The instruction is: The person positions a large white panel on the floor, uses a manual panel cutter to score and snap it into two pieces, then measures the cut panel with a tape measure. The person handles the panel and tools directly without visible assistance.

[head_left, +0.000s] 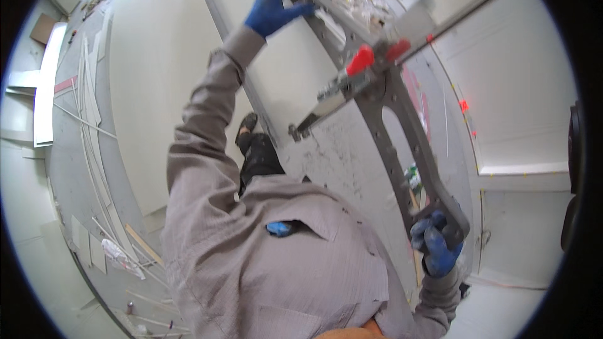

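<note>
Both my hands wear blue gloves and hold a long grey metal clamp frame (pixel 380 144) with oblong cutouts, slanting across my right side. My left hand (pixel 273 7) grips its far end, the thumb lying along the edge. At the near end, my right hand (pixel 434 245) has its fingers wrapped round the corner. Two red clamp levers (pixel 361 61) sit at the middle of the frame. From there a thin metal arm (pixel 323 113) points left toward the floor. A long straight rail (pixel 465 14) runs from near the clamps to the upper right.
Large pale panels (pixel 163 88) lie on the left, with a grey strip (pixel 229 34) along them. Loose trim strips (pixel 94 132) litter the floor farther left. Crumpled plastic (pixel 374 0) lies beyond the frame. A pale wall panel (pixel 515 75) is at the right. My shoe (pixel 247 127) shows near the strip.
</note>
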The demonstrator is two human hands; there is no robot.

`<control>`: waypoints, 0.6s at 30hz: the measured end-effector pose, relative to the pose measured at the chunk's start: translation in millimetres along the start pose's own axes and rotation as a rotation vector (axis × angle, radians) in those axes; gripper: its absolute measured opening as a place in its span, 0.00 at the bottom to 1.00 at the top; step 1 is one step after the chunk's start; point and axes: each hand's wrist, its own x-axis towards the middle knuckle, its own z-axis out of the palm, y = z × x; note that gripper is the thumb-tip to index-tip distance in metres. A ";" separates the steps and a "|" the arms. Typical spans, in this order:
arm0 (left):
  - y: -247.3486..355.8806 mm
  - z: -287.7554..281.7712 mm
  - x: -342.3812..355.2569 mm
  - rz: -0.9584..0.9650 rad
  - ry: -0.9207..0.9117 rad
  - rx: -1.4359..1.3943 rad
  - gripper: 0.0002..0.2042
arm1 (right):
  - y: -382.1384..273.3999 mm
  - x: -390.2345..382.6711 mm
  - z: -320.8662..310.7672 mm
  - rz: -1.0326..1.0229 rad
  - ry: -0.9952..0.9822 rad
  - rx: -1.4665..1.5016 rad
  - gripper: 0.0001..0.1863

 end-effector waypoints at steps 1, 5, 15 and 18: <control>-3.0 -1.4 -6.2 0.080 0.108 -0.018 0.30 | -4.4 2.2 3.5 -0.005 0.017 0.016 0.34; 10.3 1.1 -75.2 -0.312 0.238 -0.468 0.25 | -15.2 6.7 8.1 0.100 0.009 -0.110 0.33; 95.9 52.4 -254.3 -0.683 -0.539 -0.117 0.43 | -16.4 2.0 9.7 0.039 0.106 -0.153 0.31; 88.1 61.9 -231.2 -0.556 -0.394 -0.052 0.60 | -14.4 2.5 15.1 -0.043 0.145 -0.137 0.26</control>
